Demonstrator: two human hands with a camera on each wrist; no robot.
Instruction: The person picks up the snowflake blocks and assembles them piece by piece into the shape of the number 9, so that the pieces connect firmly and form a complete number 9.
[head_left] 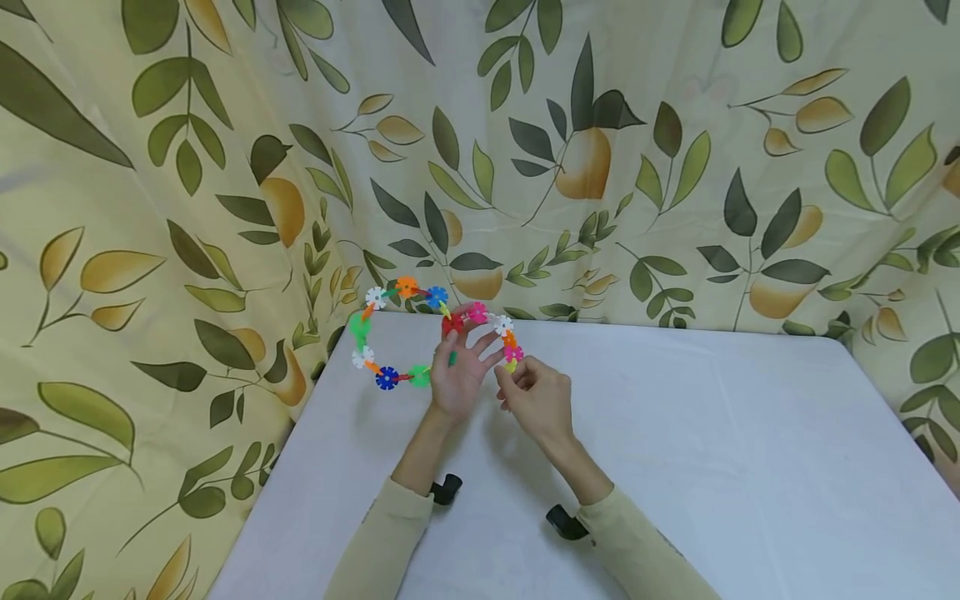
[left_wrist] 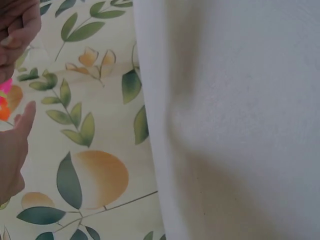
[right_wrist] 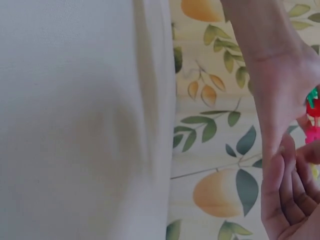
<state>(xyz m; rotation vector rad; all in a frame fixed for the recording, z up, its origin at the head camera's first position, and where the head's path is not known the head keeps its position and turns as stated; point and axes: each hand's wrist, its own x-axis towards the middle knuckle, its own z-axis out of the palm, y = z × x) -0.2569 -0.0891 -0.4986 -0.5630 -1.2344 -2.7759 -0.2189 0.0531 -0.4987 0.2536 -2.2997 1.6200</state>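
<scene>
A chain of colorful plastic snowflake discs, with an orange disc (head_left: 407, 287) at its top, hangs as a large loop above the table and trails off to the right. My left hand (head_left: 459, 379), palm turned up, pinches the chain by a red disc (head_left: 452, 323) near the thumb; its other fingers are spread. At the chain's right end my right hand (head_left: 540, 400) pinches a yellow disc (head_left: 512, 366), partly hidden by the fingertips. Pink and orange discs (left_wrist: 4, 107) peek in at the left wrist view's edge. Curled fingers of the right hand (right_wrist: 295, 200) show in the right wrist view.
A white cloth covers the table (head_left: 712, 442). Behind and to the left hangs a leaf-and-fruit patterned curtain (head_left: 675, 167). A black wrist camera (head_left: 447, 489) sits at the left cuff, another black camera (head_left: 566, 523) at the right cuff.
</scene>
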